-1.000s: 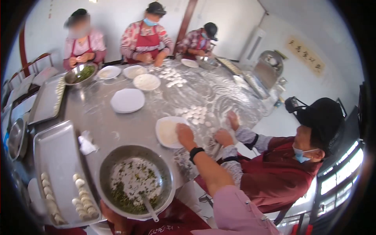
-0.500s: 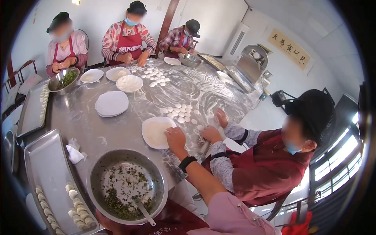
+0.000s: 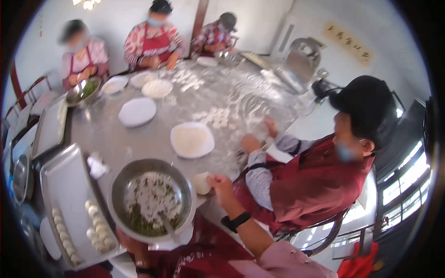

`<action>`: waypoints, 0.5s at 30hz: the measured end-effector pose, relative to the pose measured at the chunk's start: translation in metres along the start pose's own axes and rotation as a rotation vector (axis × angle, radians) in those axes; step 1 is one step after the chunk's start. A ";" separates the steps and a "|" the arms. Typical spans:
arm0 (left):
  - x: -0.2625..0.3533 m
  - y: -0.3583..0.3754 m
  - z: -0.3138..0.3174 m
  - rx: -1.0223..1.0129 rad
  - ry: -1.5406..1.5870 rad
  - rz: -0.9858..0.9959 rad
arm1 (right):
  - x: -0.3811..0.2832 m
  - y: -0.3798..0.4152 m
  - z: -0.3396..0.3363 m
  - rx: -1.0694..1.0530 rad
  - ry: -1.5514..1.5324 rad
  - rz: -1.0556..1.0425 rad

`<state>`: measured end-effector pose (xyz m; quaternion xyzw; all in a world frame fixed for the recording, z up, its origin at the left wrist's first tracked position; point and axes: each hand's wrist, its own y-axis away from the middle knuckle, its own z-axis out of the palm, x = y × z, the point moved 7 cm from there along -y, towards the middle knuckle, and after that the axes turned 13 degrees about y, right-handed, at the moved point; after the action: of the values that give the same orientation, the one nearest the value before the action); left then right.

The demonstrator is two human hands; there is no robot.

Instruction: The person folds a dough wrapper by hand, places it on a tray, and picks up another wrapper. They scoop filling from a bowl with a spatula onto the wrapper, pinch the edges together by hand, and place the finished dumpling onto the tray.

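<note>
My right hand point(image 3: 222, 189) pinches the edge of a round dough wrapper point(image 3: 202, 183), just right of the metal bowl. That bowl point(image 3: 191, 199) holds chopped green filling point(image 3: 144, 223), with a spoon point(image 3: 167, 224) leaning in it. My left hand point(image 3: 130, 243) is low at the bowl's near-left side; the bowl hides much of it, and its fingers do not show clearly. A white plate point(image 3: 209, 147) with pale wrappers on it lies beyond my right hand. On the tray point(image 3: 65, 171) to the left are rows of dumplings point(image 3: 99, 231).
A co-worker at right point(image 3: 320, 180) has both hands near a rolling pin and flattened dough pieces point(image 3: 215, 116). Several people sit across the floury metal table point(image 3: 97, 132). More white plates point(image 3: 138, 112) and a crumpled tissue point(image 3: 96, 167) lie on it.
My right hand has drawn back from the white plate toward the bowl, now with a wrapper in its fingers. The head view has shifted slightly, and the image is blurrier.
</note>
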<state>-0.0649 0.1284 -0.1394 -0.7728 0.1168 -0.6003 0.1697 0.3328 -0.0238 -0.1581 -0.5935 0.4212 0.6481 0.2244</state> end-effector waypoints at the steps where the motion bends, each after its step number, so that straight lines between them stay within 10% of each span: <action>1: 0.003 0.004 -0.002 -0.029 -0.125 0.085 | -0.002 0.018 0.000 -0.029 -0.006 0.044; 7: 0.021 0.003 -0.003 -0.236 -0.166 0.181 | 0.011 0.097 0.009 -0.238 -0.002 0.160; 10: -0.001 0.023 -0.010 -0.224 0.492 -0.516 | 0.034 0.114 0.019 -0.330 -0.022 0.212; 15: 0.048 0.040 0.010 -0.350 1.139 -0.806 | 0.058 0.139 0.038 -0.456 0.013 0.257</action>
<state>-0.0423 0.0747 -0.1147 -0.3384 -0.0128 -0.8987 -0.2788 0.1894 -0.0809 -0.1768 -0.5744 0.3376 0.7457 -0.0022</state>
